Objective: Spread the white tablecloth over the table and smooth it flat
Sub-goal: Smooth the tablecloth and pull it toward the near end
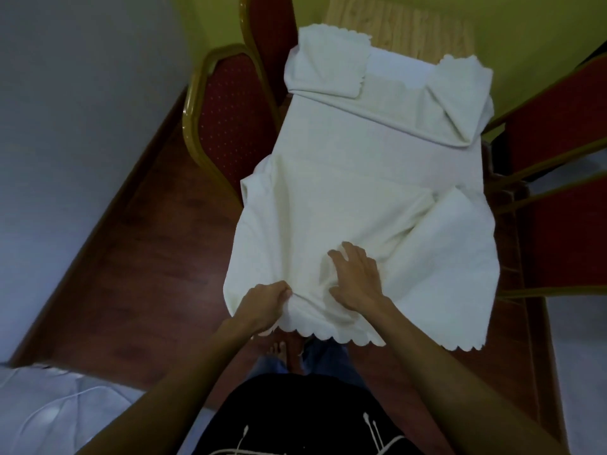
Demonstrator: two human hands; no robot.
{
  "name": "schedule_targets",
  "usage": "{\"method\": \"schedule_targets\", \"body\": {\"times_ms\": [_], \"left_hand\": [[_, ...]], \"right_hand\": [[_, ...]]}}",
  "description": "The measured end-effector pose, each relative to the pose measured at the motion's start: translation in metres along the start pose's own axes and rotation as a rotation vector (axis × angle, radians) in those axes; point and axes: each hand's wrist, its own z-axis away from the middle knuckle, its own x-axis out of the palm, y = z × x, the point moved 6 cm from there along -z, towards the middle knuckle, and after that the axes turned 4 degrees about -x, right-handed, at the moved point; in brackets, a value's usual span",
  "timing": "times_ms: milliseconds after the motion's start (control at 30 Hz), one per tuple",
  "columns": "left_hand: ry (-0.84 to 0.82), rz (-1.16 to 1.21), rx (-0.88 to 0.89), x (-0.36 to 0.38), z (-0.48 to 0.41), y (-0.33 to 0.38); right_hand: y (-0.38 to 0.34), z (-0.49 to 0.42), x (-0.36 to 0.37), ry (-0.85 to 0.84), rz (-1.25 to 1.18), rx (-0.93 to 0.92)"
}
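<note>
1. Across the pale wooden table [397, 31] lies the white scallop-edged tablecloth [345, 165], half unfolded (far corners doubled back).
2. Left hand [266, 303] pinches its near hem; right hand [356, 277] presses flat, fingers spread.
3. Spreading seems underway; next, open those corners.

Dim and soft all over, a bit blurry, no hard shadows, bent and stretched at the edges.
</note>
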Motion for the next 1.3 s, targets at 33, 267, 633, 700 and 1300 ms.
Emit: {"method": "schedule_targets", "body": {"times_ms": [33,267,633,700,1300], "left_hand": [[-0.073,0.007,-0.040,0.005,0.006,-0.008],[-0.361,0.016,-0.119,-0.022,0.006,-0.010],[0.426,0.306,-0.467,-0.068,-0.033,-0.049],[0.417,0.515,-0.520,-0.059,-0.025,-0.060],[0.273,0.064,-0.380,-0.064,0.009,-0.050]], "right_hand": [[-0.002,-0.001,0.011,-0.032,0.018,-0.009],[-0.003,0.030,0.042,0.243,0.056,-0.097],[-0.008,0.077,0.059,0.268,-0.037,-0.105],[-0.010,0.081,0.060,0.254,-0.063,-0.099],[-0.005,0.100,0.102,0.198,-0.114,-0.013]]}}
